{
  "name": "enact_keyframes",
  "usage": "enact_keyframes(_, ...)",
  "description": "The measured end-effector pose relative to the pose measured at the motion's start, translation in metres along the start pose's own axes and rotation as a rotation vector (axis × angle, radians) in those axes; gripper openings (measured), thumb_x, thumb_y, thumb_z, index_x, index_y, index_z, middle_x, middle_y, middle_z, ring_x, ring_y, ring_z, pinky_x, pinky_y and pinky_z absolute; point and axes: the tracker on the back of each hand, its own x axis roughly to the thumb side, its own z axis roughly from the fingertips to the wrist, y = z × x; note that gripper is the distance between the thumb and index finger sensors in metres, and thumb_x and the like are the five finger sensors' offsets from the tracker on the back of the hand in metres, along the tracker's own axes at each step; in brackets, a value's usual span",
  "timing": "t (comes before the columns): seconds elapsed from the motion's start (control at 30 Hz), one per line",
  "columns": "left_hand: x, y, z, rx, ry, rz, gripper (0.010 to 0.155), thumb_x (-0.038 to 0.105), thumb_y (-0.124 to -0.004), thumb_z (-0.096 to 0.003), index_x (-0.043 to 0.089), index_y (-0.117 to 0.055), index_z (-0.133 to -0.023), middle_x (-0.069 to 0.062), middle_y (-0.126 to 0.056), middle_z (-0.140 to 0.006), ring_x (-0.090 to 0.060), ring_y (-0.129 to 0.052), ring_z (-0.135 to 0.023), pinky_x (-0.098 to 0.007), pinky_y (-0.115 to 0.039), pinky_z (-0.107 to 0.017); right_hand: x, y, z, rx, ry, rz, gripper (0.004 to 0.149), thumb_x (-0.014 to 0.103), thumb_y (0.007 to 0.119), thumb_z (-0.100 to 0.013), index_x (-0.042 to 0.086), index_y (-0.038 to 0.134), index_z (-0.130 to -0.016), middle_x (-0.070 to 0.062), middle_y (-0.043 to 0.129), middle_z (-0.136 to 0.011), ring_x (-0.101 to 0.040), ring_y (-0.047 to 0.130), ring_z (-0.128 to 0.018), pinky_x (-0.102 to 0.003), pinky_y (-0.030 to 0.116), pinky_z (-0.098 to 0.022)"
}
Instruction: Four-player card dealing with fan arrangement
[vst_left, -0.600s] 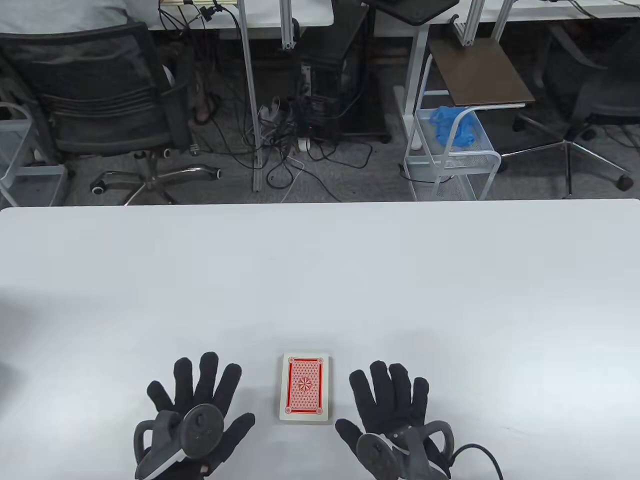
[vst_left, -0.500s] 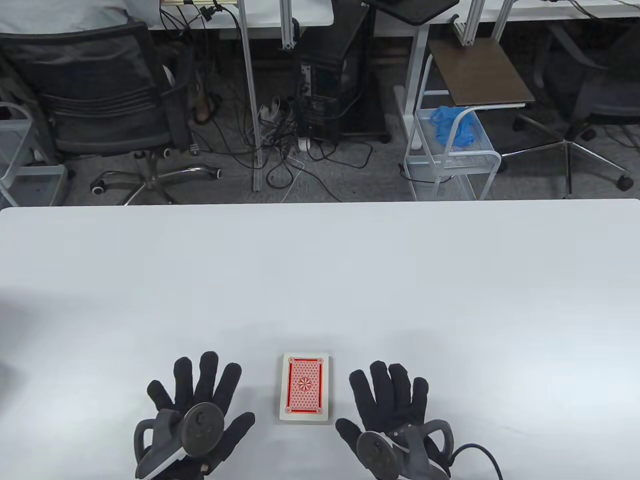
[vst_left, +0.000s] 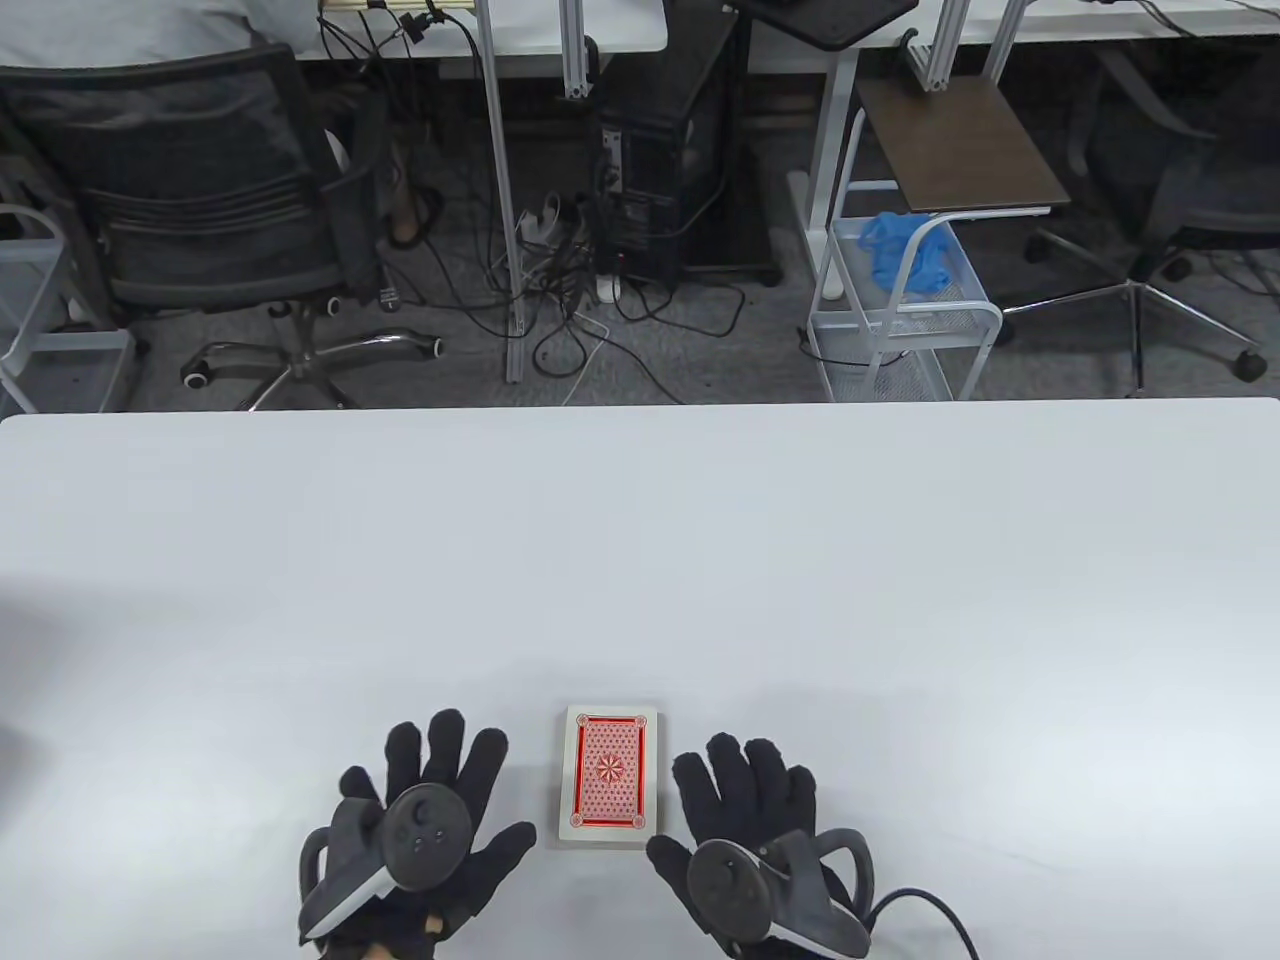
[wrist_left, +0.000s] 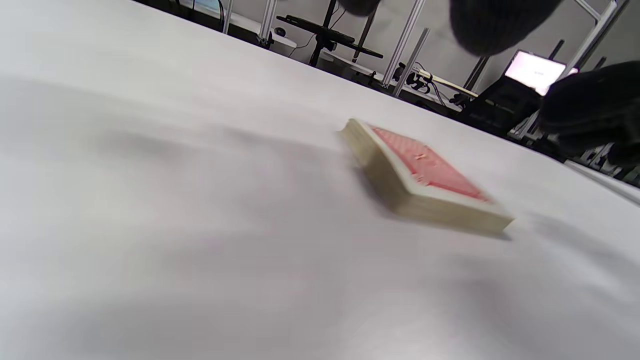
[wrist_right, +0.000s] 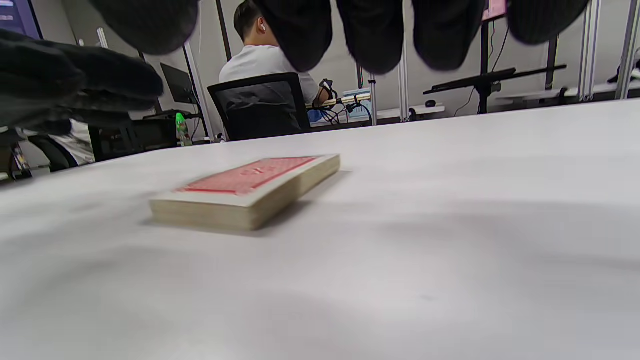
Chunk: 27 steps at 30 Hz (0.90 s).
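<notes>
A squared-up deck of cards (vst_left: 610, 777) is lying face down on the white tabletop (vst_left: 640, 560), close to the near edge, its red patterned back showing inside a pale border. The deck is sitting with its long sides running away from the person, and from the wrist views its stacked edges are showing as a thick cream block resting flat on the surface.

The left hand (vst_left: 425, 830) is hovering or resting just beside the deck on its left — the table view is not showing which — with its gloved fingers (vst_left: 446, 745) spread and pointing forward, holding nothing. A round-faced tracker (vst_left: 425, 835) is sitting on the back of it. The thumb is angling toward the deck's near left corner without touching it.

The right hand (vst_left: 755, 845) is lying just beside the deck on its right, its fingers (vst_left: 723, 775) likewise extended and slightly apart, gripping nothing; in the right wrist view the fingertips are hanging above the tabletop, clear of the cards. Its tracker (vst_left: 735, 885) is strapped on the back, and a dark cable (vst_left: 940, 915) is trailing off toward the near edge.

Beyond the tabletop a black office chair (vst_left: 200, 200) and a white wire cart (vst_left: 900, 310) are standing on the floor.
</notes>
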Motion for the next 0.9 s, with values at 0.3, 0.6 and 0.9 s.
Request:
enact_keyframes(0.3,0.02,-0.026,-0.036,-0.181,0.187,0.489,0.08,0.061,-0.066,-0.0563,0.015,-0.047,-0.118,-0.029,-0.057,-0.12,-0.056,-0.072,-0.097,-0.066,-0.073,-0.066,0.005,0.035,-0.047,0.112,0.283,-0.661,0.081,0.047,0.058,-0.064,-0.01,0.04,-0.119,-0.049,0.04,-0.114,-0.069,0.058,-0.094,-0.075,0.062,-0.059)
enact_keyframes(0.6,0.015,-0.028,-0.041,-0.181,0.184,0.543,0.075,0.054,-0.066,-0.0578,0.011,-0.049,-0.117,-0.029,-0.058,-0.118,-0.055,-0.072,-0.094,-0.058,-0.086,-0.06,-0.008,0.044,-0.054,0.105,0.46,-0.88,0.088,0.033,0.071,-0.061,-0.021,0.027,-0.115,-0.048,0.049,-0.11,-0.058,0.068,-0.086,-0.061,0.078,-0.052)
enact_keyframes(0.9,0.002,-0.032,-0.039,-0.219,0.128,0.688,0.075,0.053,-0.066,-0.0573,0.012,-0.048,-0.117,-0.028,-0.058,-0.118,-0.054,-0.075,-0.092,-0.055,-0.083,-0.064,0.004,0.053,-0.058,0.136,0.391,-0.697,0.066,0.039,0.077,-0.059,-0.004,0.06,-0.106,-0.007,0.088,-0.082,-0.023,0.093,-0.052,-0.045,0.087,-0.036)
